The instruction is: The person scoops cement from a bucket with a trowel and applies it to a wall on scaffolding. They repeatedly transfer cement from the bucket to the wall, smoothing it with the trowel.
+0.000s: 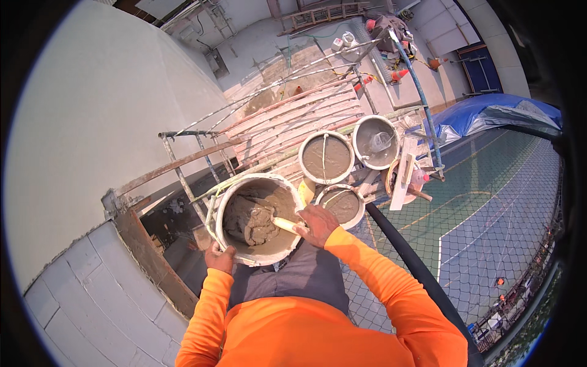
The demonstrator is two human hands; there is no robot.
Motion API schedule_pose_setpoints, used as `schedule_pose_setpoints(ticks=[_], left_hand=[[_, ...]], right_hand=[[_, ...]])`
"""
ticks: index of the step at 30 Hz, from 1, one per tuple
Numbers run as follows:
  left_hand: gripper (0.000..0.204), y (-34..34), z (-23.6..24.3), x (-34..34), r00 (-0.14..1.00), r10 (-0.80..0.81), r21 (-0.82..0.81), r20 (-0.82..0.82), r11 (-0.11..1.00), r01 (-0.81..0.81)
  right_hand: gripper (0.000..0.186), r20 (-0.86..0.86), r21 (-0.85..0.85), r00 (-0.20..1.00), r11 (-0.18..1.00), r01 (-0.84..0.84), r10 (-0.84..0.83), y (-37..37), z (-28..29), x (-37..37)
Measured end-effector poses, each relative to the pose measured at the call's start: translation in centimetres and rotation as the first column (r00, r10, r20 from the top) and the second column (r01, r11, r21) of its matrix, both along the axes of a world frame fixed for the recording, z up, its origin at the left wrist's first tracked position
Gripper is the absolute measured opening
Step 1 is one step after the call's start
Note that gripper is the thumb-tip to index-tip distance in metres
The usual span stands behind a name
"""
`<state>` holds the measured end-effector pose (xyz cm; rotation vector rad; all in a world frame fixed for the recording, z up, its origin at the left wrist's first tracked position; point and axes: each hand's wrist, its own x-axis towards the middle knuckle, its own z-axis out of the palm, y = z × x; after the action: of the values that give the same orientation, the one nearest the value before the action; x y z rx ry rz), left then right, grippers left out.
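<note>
A: In the head view, where's the tub (255,177)?
B: Between the two hands, with thick mortar (247,223) inside. The left hand (220,258) is at the tub's near left edge, its grip pinching the rim.
A: And the right hand (319,225)?
B: At the tub's right edge, its grip wrapped round the pale handle of a tool (285,224). The head is out of sight, probably sunk in the mortar.
A: What could go wrong?
B: The tub could tip. A hard push through stiff mortar would do it, with just one hand steadying the rim. I can't tell what bears the tub's base.
A: Anything beside it?
B: A small pail (348,227), right of the tub and near the right hand. A wide pull could knock it.
A: And a spill?
B: Right of the tub, a court (455,202) shows through netting (477,257), apparently well below. Flung mortar could drop that way.
A: The tool?
B: It could slip if its handle gets wet.
</note>
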<state>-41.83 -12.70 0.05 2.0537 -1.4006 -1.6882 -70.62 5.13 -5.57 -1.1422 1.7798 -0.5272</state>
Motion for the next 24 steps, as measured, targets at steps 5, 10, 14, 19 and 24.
schedule_pose_setpoints(ticks=[5, 10, 14, 19, 24], left_hand=[[0.029, -0.2, 2.7, 3.7, 0.985, 0.123, 0.037, -0.123, 0.992, -0.119], [0.030, -1.3, 3.3, 8.1, 0.948, 0.214, 0.001, -0.236, 0.976, -0.219], [0.031, -2.0, 3.8, 11.2, 0.917, 0.310, -0.075, -0.252, 0.938, -0.337], [0.029, -2.4, 6.9, 14.8, 0.918, 0.364, -0.132, -0.160, 0.913, -0.385], [0.033, -3.7, 9.1, 18.2, 0.941, 0.339, -0.165, 0.011, 0.928, -0.333]], right_hand=[[0.060, -0.372, 0.191, 0.850, 0.927, -0.322, 0.372, -8.6, 4.5, 9.5], [0.033, -0.451, 0.290, 0.658, 0.796, -0.531, 0.603, -13.6, 2.9, 12.5], [0.028, -0.531, 0.086, 0.580, 0.720, -0.689, 0.618, -16.5, 7.9, 13.5], [0.023, -0.691, 0.112, 0.431, 0.675, -0.729, 0.580, -24.5, 10.5, 14.9], [0.019, -0.497, 0.047, 0.356, 0.434, -0.899, 0.791, -30.8, 5.8, 22.5]])
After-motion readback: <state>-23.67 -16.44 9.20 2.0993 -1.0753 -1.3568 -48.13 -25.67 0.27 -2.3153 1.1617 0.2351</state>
